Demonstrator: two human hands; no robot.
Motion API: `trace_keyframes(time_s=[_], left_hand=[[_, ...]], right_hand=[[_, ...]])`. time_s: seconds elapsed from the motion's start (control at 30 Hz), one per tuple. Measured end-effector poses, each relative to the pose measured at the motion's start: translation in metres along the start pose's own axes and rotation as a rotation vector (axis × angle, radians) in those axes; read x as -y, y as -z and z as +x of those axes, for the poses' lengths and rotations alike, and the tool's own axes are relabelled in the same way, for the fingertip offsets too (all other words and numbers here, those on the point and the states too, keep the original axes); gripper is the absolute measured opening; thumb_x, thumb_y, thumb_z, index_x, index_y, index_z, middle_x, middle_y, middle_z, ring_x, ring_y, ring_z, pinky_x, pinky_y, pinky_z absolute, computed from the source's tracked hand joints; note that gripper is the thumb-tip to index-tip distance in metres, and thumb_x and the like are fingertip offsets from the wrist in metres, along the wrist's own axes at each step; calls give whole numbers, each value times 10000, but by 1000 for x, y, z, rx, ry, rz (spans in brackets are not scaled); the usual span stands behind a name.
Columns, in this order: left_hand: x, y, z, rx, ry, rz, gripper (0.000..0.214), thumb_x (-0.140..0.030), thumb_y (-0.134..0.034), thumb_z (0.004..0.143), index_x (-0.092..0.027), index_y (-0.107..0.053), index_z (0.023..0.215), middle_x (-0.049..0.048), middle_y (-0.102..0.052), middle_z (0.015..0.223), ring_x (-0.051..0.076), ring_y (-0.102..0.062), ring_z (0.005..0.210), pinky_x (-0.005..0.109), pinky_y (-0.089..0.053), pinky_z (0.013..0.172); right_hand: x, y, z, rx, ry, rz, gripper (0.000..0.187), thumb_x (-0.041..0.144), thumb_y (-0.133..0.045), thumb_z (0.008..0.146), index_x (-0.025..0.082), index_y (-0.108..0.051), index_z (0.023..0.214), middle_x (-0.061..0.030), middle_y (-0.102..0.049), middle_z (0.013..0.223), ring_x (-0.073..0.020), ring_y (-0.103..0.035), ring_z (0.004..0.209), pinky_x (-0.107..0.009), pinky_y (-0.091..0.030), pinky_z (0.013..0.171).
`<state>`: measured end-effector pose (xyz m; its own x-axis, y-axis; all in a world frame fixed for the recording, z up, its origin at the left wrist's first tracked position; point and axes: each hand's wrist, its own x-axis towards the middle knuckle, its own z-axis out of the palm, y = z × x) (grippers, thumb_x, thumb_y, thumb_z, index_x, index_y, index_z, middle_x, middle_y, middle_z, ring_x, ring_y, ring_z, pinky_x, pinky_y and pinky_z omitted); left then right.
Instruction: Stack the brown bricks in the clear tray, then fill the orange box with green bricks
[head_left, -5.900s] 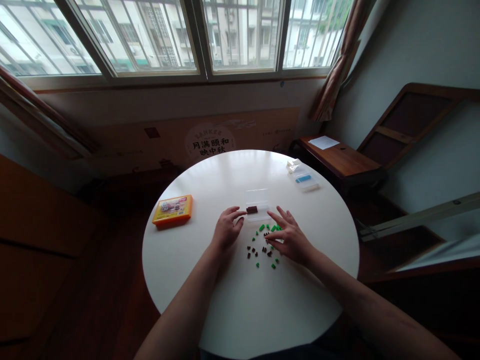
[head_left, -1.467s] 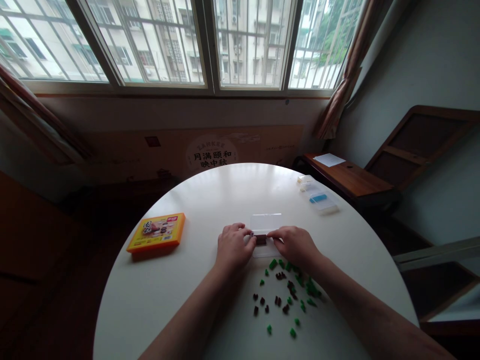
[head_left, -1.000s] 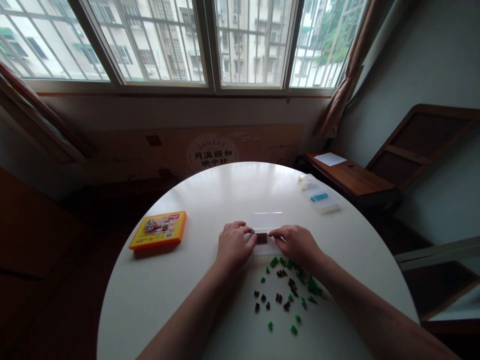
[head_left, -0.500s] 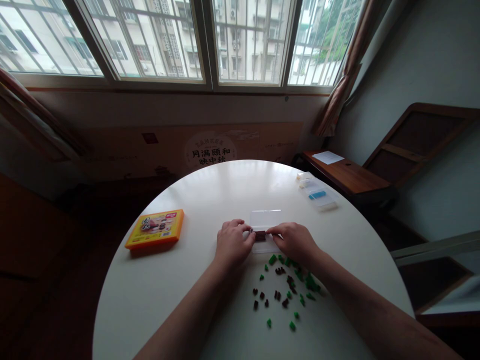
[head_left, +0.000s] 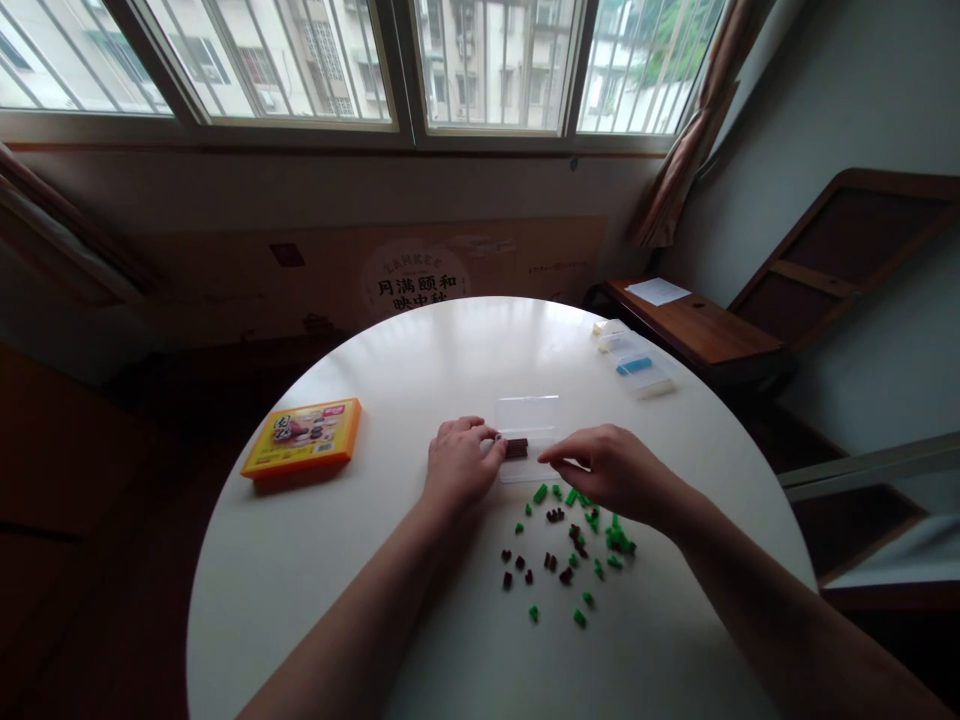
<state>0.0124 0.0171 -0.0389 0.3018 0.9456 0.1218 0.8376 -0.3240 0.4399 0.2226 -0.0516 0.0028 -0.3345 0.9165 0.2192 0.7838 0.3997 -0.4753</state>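
Note:
A dark brown, ridged row of small building-block pieces [head_left: 517,448] lies in an open clear plastic case [head_left: 529,408], its lid side tipped toward the window. My left hand [head_left: 461,465] rests at the case's left side, thumb and forefinger closed on the left end of the brown row. To the right of the row, my right hand [head_left: 619,468] hovers with forefinger stretched out and thumb apart below it; nothing shows between them. Loose green pieces [head_left: 619,537] and dark brown pieces [head_left: 555,515] are scattered on the near side of the case, some close under my right hand.
An orange-yellow box [head_left: 300,440] lies at the left of the round white table [head_left: 337,570]. Clear cases [head_left: 645,375], one with a blue item inside, sit near the far right edge. Beyond stands a wooden bench [head_left: 690,320] with a paper sheet [head_left: 658,291].
My right hand has drawn away from the right end of the brown row, toward the right. My left hand stays at the row. The whole view has tilted slightly downward.

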Motion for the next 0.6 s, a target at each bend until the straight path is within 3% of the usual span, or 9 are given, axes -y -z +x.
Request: trace_keyframes(time_s=[0.13, 0.23, 0.6], left_hand=[[-1, 0, 0, -1, 1, -6, 266, -396, -559, 867, -259, -758, 978, 34, -666, 1220, 272, -535, 1158, 429, -408, 1053], [-1, 1, 0, 3, 1, -9, 263, -395, -555, 867, -264, -759, 967, 29, -669, 1213, 267, -534, 1161, 416, -410, 1052], [2, -2, 1, -10, -18, -7, 274, -399, -553, 868, -258, -761, 976, 29, -678, 1194, 263, -540, 1145, 408, -409, 1054]], right_hand=[[10, 11, -8, 312, 182, 90, 223, 184, -624, 828, 288, -772, 958, 31, -773, 914, -134, -703, 822, -218, -474, 777], [17, 10, -10, 459, 225, 89, 262, 140, -620, 788, 294, -777, 931, 38, -769, 881, -132, -693, 797, -218, -466, 788], [24, 3, -11, 540, 231, 13, 201, 195, -655, 781, 321, -787, 866, 46, -757, 814, -148, -674, 766, -243, -435, 726]])
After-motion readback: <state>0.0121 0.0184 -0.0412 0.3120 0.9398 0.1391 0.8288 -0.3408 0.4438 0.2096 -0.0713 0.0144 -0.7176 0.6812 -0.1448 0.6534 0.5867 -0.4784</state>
